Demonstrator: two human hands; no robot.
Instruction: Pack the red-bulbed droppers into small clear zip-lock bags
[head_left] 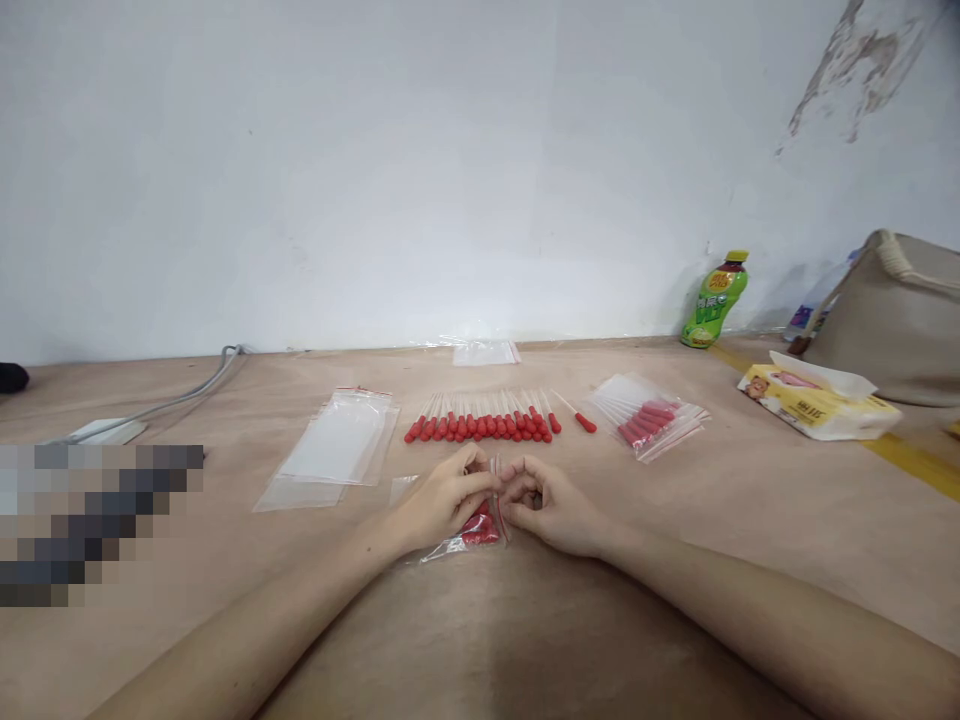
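Note:
A clear zip bag [448, 546] with red-handled, thin-shafted tools [480, 528] inside lies on the table between my hands. My left hand [446, 500] pinches the bag near its red-edged opening, partly covering the contents. At the same edge, from the other side, the curled fingers of my right hand [551, 505] close on the bag. Just beyond my hands, several more red-handled tools [480, 427] lie in a row, thin pale shafts pointing away. One single tool [584, 422] lies apart to the right. What the tools are I cannot tell.
Flat clear zip bags [330, 445] lie on the left, and a filled bag [649, 420] on the right. Another bag [486, 352] rests by the wall. Further right are a green bottle [714, 300], a tissue pack [817, 400] and a beige bag [885, 320]. A grey cable [180, 392] runs at left.

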